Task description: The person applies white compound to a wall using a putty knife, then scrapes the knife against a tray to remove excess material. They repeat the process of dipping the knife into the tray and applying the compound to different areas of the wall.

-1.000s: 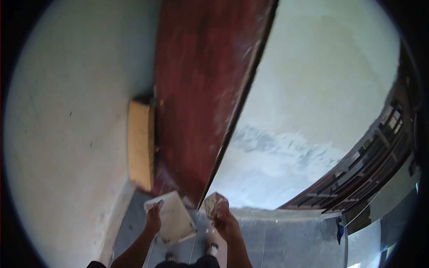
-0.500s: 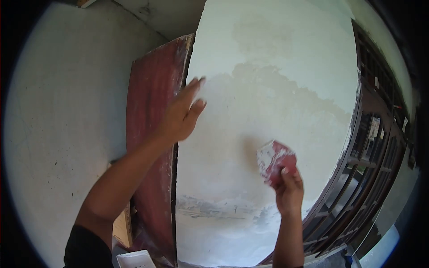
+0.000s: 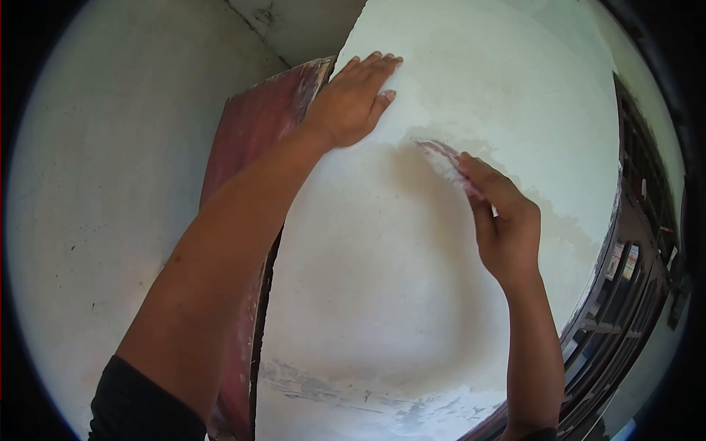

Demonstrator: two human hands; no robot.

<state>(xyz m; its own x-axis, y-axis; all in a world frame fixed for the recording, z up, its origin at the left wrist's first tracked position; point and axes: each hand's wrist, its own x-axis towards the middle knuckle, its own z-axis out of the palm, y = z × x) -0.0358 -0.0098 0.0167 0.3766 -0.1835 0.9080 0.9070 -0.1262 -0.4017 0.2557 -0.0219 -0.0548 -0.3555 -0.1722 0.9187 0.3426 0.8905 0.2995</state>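
Note:
My left hand (image 3: 359, 99) lies flat on the pale wall (image 3: 338, 242), fingers stretched out, close to the wall's left edge and the top of the dark red door (image 3: 257, 132). In my right hand (image 3: 511, 224) a thin, palm-sized red piece smeared with white (image 3: 447, 163) is pinched between thumb and fingers. That piece is tilted almost edge-on, its tip close over the wall at the border of a darker, damp-looking patch (image 3: 482, 147).
Right of the wall stands a dark wooden window frame (image 3: 625, 294) with slats. Another pale wall (image 3: 103, 206) runs along the left, behind the door. Grey, rough streaks (image 3: 316, 386) cross the lower part of the wall.
My left hand has moved up and right from beside the door edge onto the wall. My right hand has raised the red piece and turned it from face-on to nearly edge-on.

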